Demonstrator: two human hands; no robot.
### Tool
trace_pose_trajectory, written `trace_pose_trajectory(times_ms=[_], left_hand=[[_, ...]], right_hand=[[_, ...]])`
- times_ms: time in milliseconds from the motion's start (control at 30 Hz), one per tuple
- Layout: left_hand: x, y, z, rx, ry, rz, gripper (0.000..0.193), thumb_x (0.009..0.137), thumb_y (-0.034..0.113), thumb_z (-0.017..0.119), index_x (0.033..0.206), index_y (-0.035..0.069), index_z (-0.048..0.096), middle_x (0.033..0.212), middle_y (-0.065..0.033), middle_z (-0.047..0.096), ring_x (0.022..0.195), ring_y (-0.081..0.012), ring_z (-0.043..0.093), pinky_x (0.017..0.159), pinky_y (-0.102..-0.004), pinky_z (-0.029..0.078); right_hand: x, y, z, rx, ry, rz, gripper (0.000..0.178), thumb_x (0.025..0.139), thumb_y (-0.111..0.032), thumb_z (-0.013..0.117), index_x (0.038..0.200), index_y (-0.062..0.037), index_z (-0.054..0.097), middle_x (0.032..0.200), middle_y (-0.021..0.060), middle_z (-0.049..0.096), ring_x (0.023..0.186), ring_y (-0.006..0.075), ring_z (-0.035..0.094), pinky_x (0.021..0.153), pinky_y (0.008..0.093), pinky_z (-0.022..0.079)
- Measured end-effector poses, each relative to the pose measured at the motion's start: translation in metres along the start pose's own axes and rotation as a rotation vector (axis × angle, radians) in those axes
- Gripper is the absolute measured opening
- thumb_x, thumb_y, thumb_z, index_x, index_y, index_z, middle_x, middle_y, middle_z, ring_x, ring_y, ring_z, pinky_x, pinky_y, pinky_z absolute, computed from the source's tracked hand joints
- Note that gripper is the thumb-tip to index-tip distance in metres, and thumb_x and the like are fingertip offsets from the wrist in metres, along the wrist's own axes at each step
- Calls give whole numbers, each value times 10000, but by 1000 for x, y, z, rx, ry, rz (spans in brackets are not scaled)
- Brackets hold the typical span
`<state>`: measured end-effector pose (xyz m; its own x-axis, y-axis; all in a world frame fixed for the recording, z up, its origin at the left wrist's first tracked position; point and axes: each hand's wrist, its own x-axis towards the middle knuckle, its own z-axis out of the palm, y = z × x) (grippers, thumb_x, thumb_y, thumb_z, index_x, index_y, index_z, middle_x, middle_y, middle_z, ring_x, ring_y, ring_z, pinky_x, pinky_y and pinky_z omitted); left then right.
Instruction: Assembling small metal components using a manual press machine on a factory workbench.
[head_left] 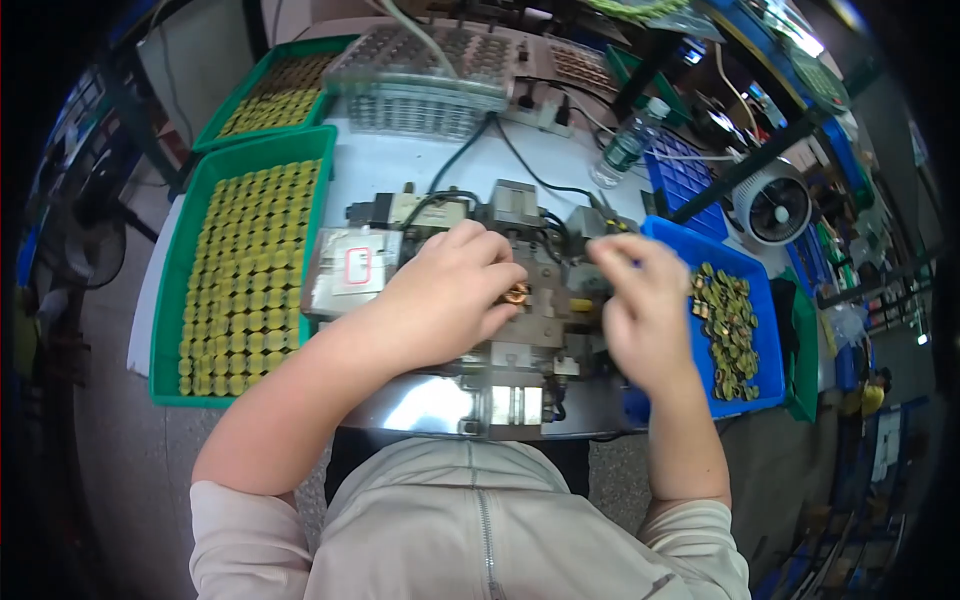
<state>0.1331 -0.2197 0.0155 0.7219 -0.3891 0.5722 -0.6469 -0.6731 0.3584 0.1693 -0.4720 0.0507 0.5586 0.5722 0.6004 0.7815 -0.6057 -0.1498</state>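
A metal bench fixture (pixel 540 310) with blocks, small cylinders and black hoses sits in front of me. My left hand (pixel 450 285) reaches over its middle, with curled fingers and thumb closed around a small copper-coloured coil part (pixel 517 293). The fingers partly cover that part, so its full shape is hidden. My right hand (pixel 645 305) is over the fixture's right side, beside the blue bin (pixel 765 340) of loose yellow-and-copper parts (pixel 725 330). Motion smears its bent fingers, and I cannot make out whether anything is between them.
A green tray (pixel 160 340) holding rows of yellow parts (pixel 250 280) stands at left, a second green tray (pixel 215 125) behind it. Clear plastic trays (pixel 420 105) are stacked at the back. A water bottle (pixel 625 150), blue grid tray (pixel 690 190) and small fan (pixel 772 205) are at right.
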Motion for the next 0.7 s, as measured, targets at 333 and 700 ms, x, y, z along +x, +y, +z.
trace_pose_trajectory(times_ms=[333,700], left_hand=[[28,-1,18,88,-257,133,199,806,120,699,986,53,648,961,-103,607,910,-303,566,833,-369,499],[37,9,15,177,-303,127,195,846,138,671,1006,29,643,968,-116,610,923,-302,557,853,-379,494]], right_hand=[[-57,157,-89,-467,-89,835,231,826,-119,611,993,-76,766,1012,94,736,988,283,641,896,409,431],[-103,233,-10,-773,-519,822,327,805,-283,674,1065,-96,738,1168,160,641,1105,351,540,912,466,401]])
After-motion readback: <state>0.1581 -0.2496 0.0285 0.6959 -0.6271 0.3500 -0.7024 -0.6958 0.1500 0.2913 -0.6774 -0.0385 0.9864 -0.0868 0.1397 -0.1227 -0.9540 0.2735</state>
